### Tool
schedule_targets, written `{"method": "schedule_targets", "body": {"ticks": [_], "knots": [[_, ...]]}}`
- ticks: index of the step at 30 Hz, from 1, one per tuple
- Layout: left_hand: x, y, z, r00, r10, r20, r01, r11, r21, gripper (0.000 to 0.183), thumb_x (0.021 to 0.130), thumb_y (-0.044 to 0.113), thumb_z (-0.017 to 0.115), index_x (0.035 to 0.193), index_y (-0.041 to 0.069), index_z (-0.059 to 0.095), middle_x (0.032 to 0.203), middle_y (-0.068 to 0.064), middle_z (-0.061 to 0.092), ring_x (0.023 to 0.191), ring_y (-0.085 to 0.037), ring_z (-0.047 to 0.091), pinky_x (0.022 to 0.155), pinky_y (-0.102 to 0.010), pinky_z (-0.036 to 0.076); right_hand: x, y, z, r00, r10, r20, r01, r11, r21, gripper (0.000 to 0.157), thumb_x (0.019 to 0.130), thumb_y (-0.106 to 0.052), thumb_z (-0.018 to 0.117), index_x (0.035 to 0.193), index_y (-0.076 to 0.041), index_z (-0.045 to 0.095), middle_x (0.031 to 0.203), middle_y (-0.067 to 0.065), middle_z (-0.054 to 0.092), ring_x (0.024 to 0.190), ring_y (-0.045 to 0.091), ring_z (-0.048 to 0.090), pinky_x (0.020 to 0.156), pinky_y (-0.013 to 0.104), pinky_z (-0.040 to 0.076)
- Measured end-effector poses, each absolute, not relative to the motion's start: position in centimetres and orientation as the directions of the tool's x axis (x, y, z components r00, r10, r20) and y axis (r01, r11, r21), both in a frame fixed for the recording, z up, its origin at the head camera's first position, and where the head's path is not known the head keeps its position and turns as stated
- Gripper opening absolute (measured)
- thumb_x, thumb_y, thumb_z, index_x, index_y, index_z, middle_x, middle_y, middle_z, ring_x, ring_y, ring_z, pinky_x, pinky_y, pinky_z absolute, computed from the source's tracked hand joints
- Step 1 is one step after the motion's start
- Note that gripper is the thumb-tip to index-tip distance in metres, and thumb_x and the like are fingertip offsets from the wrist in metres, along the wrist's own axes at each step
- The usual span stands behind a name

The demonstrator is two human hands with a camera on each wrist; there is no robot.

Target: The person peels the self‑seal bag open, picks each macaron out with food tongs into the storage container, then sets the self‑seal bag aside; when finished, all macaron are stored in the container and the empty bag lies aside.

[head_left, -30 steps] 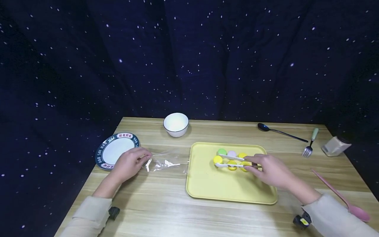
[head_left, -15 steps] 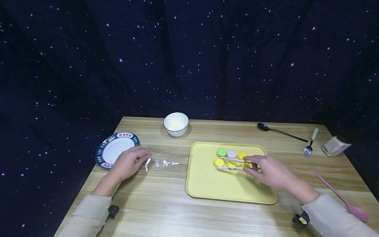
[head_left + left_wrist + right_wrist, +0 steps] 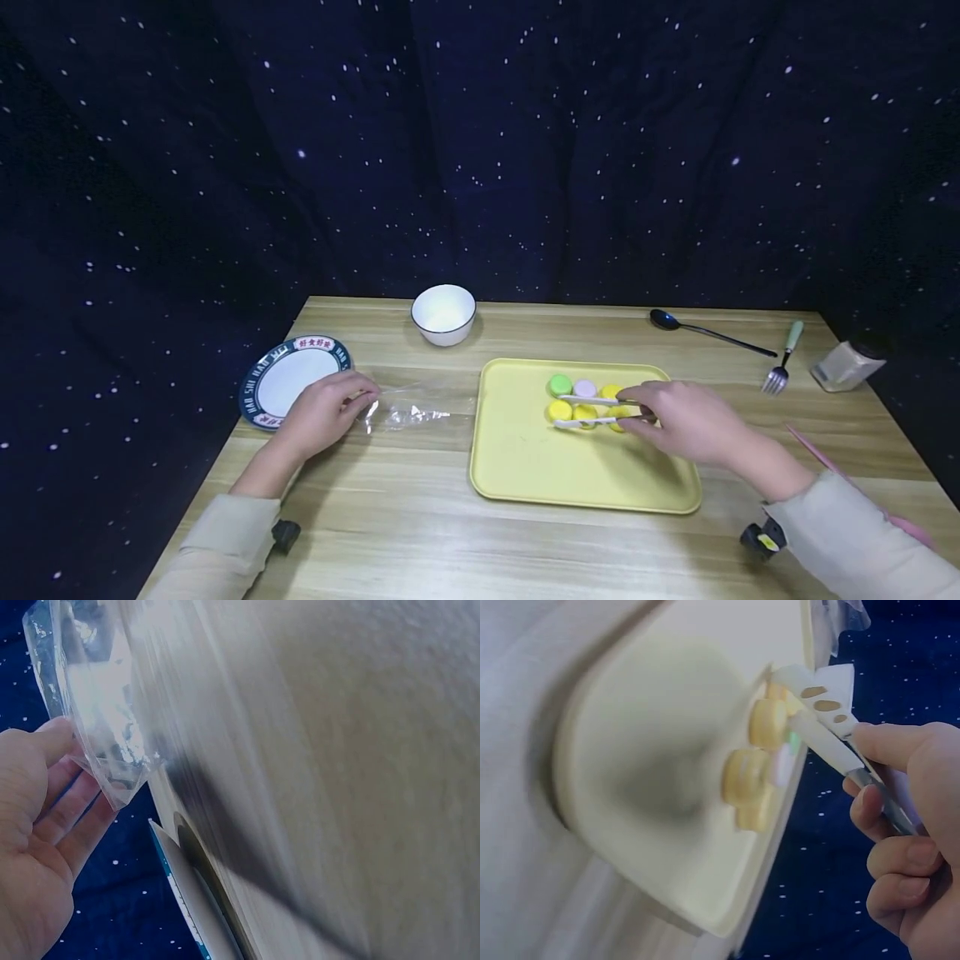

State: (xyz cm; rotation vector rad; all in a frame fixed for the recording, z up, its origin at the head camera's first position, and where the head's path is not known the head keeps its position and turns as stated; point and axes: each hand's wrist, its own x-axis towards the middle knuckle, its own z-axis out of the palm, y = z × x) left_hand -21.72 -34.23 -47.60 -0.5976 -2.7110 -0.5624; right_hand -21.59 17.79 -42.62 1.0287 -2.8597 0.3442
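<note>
Thumb and fingers of my left hand (image 3: 322, 412) pinch a clear plastic bag (image 3: 420, 412) lying on the table beside the tray. In the left wrist view, the bag (image 3: 101, 697) hangs from the thumb and fingers. My right hand (image 3: 686, 421) grips white-tipped tongs (image 3: 829, 742) over the yellow tray (image 3: 540, 475). The tongs' arms are spread, with a yellow macaron (image 3: 559, 410) between their tips. Behind it on the tray lie a green macaron (image 3: 560, 384) and a lilac macaron (image 3: 585, 388). More yellow macarons (image 3: 746, 776) sit to the right, partly hidden by the tongs.
A blue-rimmed plate (image 3: 296, 383) lies beside my left hand. A white bowl (image 3: 443, 315) stands at the back. On the right are a black spoon (image 3: 712, 334), a fork (image 3: 783, 360), a jar (image 3: 847, 367) and a pink spoon (image 3: 813, 450), partly behind my sleeve.
The tongs' tips have shifted slightly right on the tray. The yellow macaron between them has moved a little toward the others. My left hand still pinches the bag in the same place.
</note>
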Motion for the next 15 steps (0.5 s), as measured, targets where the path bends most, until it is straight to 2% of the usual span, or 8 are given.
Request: {"method": "schedule_targets", "body": {"ticks": [5, 9, 15], "knots": [[-21.8, -34.3, -47.6, -0.861, 0.34, 0.378, 0.461, 0.835, 0.299, 0.006, 0.089, 0.024, 0.068, 0.095, 0.022, 0.071, 0.096, 0.012, 0.066, 0.092, -0.011, 0.062, 0.082, -0.037, 0.051, -21.7, 17.5, -41.5, -0.779, -0.615, 0.12, -0.627, 0.762, -0.16, 0.042, 0.085, -0.044, 0.069, 0.114, -0.014, 0.068, 0.082, -0.011, 0.064, 0.057, -0.001, 0.047, 0.045, 0.021, 0.039], [-21.8, -34.2, -47.7, -0.861, 0.34, 0.378, 0.462, 0.834, 0.302, 0.006, 0.09, 0.024, 0.068, 0.095, 0.021, 0.071, 0.096, 0.012, 0.065, 0.09, -0.011, 0.061, 0.08, -0.037, 0.051, -21.9, 16.8, -41.0, -0.789, -0.612, 0.052, -0.612, 0.778, -0.138, 0.035, 0.086, -0.046, 0.068, 0.109, -0.02, 0.07, 0.079, -0.016, 0.061, 0.052, 0.0, 0.043, 0.042, 0.022, 0.035], [-21.8, -33.9, -47.7, -0.86, 0.339, 0.382, 0.465, 0.829, 0.31, 0.006, 0.089, 0.022, 0.069, 0.095, 0.02, 0.07, 0.096, 0.011, 0.066, 0.09, -0.011, 0.062, 0.079, -0.037, 0.051, -22.1, 16.0, -40.3, -0.768, -0.64, -0.005, -0.635, 0.763, -0.121, 0.027, 0.087, -0.044, 0.067, 0.1, -0.021, 0.071, 0.07, -0.017, 0.055, 0.051, 0.003, 0.04, 0.041, 0.024, 0.032]]}}
